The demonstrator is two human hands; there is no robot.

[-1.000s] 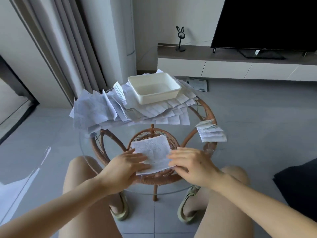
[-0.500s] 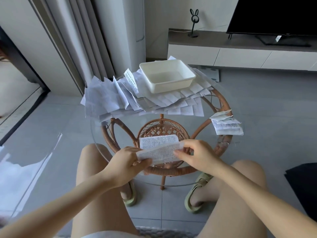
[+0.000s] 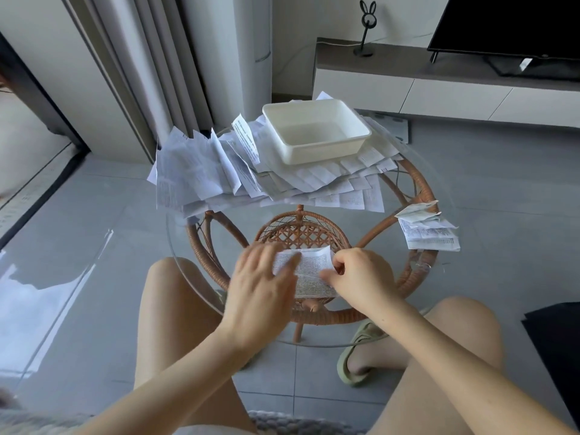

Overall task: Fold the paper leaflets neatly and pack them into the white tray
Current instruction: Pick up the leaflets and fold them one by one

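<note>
**Folding one printed white paper leaflet on the round glass-topped rattan table.**

Left hand blurred, fingers stretched flat across the leaflet's left part; right hand curled, pinching its right edge. Beyond the hands: loose pile of unfolded leaflets with the rectangular white plastic tray on top, seemingly empty. Right of the right hand: small stack of folded leaflets. For a clean fold, probably best to match corners first, pin with the flat hand, then press the crease outward from the middle.
</note>
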